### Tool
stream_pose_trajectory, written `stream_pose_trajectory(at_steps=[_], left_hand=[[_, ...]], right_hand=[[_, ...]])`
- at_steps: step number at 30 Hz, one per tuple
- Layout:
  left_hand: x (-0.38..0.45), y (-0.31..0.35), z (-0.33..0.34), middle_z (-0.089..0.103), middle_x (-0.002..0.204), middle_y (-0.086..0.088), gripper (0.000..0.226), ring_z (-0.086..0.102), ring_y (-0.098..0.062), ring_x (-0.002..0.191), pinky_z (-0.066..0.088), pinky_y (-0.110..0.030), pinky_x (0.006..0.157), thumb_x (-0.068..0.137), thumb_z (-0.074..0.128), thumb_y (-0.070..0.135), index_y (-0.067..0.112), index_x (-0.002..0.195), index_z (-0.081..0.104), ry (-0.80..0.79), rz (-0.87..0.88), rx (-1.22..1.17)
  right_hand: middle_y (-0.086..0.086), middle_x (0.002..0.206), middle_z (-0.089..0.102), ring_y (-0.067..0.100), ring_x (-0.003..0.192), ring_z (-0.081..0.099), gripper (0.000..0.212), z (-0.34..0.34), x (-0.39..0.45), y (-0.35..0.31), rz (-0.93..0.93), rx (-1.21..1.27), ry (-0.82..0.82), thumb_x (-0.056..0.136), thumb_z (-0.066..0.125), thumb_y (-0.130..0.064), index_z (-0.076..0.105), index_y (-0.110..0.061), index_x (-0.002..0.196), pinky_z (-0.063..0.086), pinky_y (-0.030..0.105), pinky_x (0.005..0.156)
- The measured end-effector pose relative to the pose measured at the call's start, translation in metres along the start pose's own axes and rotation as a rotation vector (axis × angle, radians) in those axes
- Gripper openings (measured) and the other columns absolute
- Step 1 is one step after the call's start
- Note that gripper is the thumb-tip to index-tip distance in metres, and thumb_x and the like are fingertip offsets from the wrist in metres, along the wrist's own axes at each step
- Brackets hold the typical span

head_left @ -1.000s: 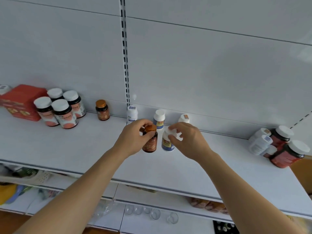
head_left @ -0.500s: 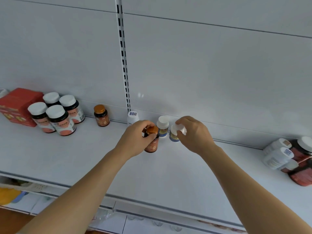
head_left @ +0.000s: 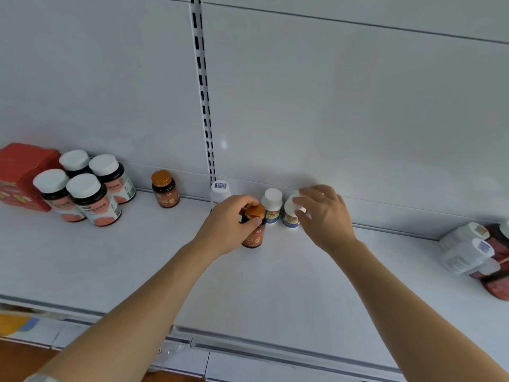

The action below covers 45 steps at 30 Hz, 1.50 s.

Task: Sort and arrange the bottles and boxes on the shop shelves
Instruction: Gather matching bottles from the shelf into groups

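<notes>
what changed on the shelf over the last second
The right hand carried the white-capped bottle back to the rear row, beside the other white-capped bottle. The left hand keeps its grip on the amber bottle. The dark bottles at left stayed put.

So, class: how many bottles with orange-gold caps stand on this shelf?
2. One amber bottle stands alone near the back wall, right of the white-capped group. The other is gripped by the left hand mid-shelf. The heap at the far right may hide more.
</notes>
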<state>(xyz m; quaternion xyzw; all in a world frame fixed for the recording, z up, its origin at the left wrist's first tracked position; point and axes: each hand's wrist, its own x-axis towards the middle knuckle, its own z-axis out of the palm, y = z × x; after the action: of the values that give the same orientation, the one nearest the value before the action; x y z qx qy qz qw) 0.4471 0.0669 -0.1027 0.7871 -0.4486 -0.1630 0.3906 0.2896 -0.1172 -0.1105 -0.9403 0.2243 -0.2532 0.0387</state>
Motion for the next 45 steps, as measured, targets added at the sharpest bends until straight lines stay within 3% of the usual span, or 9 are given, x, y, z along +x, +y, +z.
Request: stream_pose_trajectory(at_steps=[5, 16, 25, 33, 38, 45], left_hand=[[0.002, -0.001, 0.002, 0.062, 0.107, 0.017, 0.027, 0.058, -0.003, 0.1, 0.054, -0.037, 0.088, 0.087, 0.068, 0.031, 0.035, 0.112, 0.059, -0.007, 0.012, 0.0], [0.004, 0.001, 0.001, 0.062, 0.11, 0.016, 0.029, 0.058, -0.004, 0.101, 0.054, -0.038, 0.087, 0.086, 0.068, 0.031, 0.034, 0.113, 0.059, 0.003, 0.008, -0.015], [0.003, 0.003, 0.002, 0.063, 0.112, 0.015, 0.03, 0.059, -0.005, 0.102, 0.053, -0.036, 0.09, 0.087, 0.068, 0.032, 0.032, 0.116, 0.06, 0.011, 0.004, -0.008], [-0.002, 0.014, -0.008, 0.065, 0.109, 0.017, 0.027, 0.06, 0.001, 0.1, 0.05, -0.027, 0.09, 0.088, 0.069, 0.035, 0.032, 0.115, 0.063, 0.044, -0.014, -0.048], [-0.012, 0.019, -0.016, 0.066, 0.102, 0.018, 0.024, 0.06, 0.002, 0.095, 0.048, -0.021, 0.082, 0.087, 0.07, 0.037, 0.031, 0.11, 0.065, 0.094, -0.036, -0.057], [-0.036, 0.015, -0.019, 0.065, 0.105, 0.014, 0.025, 0.059, 0.0, 0.095, 0.046, -0.016, 0.08, 0.09, 0.067, 0.036, 0.027, 0.113, 0.066, 0.166, -0.039, -0.053]], right_hand=[[0.001, 0.104, 0.067, 0.033, 0.101, 0.058, 0.032, 0.002, 0.001, 0.003, -0.012, -0.056, 0.006, 0.067, 0.083, -0.015, 0.073, -0.018, 0.097, 0.047, 0.039, 0.078], [0.001, 0.107, 0.07, 0.032, 0.103, 0.06, 0.022, 0.011, -0.004, 0.004, -0.114, -0.111, 0.142, 0.073, 0.078, -0.012, 0.071, -0.014, 0.094, 0.046, 0.039, 0.076], [0.004, 0.112, 0.068, 0.033, 0.109, 0.057, 0.023, 0.012, -0.005, 0.006, -0.106, -0.113, 0.091, 0.077, 0.076, -0.017, 0.07, -0.013, 0.098, 0.047, 0.041, 0.079], [0.007, 0.112, 0.067, 0.034, 0.11, 0.057, 0.022, -0.007, -0.003, -0.007, -0.152, -0.065, 0.13, 0.083, 0.066, -0.022, 0.07, -0.011, 0.102, 0.049, 0.044, 0.082], [0.003, 0.105, 0.068, 0.032, 0.108, 0.058, 0.017, -0.01, -0.007, -0.014, -0.192, 0.005, 0.184, 0.085, 0.067, -0.019, 0.07, -0.011, 0.099, 0.048, 0.042, 0.082], [0.006, 0.104, 0.068, 0.034, 0.106, 0.057, 0.018, -0.002, -0.027, -0.035, -0.239, 0.048, 0.14, 0.087, 0.063, -0.021, 0.068, -0.009, 0.099, 0.047, 0.045, 0.084]])
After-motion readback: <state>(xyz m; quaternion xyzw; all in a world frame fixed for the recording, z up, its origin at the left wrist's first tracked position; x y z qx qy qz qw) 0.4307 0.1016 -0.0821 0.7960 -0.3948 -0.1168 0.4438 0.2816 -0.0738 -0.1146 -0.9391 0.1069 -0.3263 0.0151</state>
